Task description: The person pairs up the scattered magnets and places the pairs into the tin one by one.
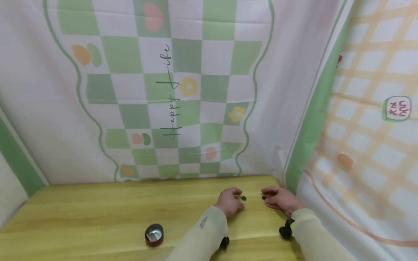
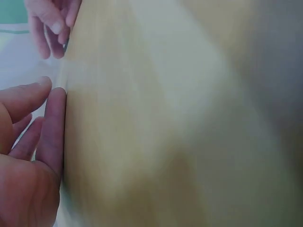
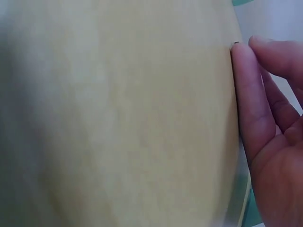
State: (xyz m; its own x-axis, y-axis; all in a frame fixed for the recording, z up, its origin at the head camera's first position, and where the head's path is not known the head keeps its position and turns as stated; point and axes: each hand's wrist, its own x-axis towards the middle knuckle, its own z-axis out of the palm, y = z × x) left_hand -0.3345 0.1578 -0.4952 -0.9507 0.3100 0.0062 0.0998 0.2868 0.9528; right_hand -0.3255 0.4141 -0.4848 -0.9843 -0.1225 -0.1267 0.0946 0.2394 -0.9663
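Two small dark discs lie a little apart on the wooden table, at its right in the head view. My left hand (image 1: 229, 202) rests by the left disc (image 1: 244, 198), thumb and fingers parted around it. My right hand (image 1: 281, 200) is at the right disc (image 1: 264, 198), its fingertips right at the edge. In the right wrist view the fingers (image 3: 251, 94) lie along the tabletop, with a dark sliver of disc (image 3: 236, 43) showing past the tip. The left wrist view shows the left hand (image 2: 33, 137) with its fingers low against the wood.
A round tin (image 1: 154, 243) with a shiny inside stands on the wooden table (image 1: 81, 214), left of my left forearm. Behind the table hangs a green checked cloth (image 1: 186, 116), and an orange checked cloth (image 1: 369, 145) hangs at the right. Dark devices (image 1: 286, 231) sit at my wrists.
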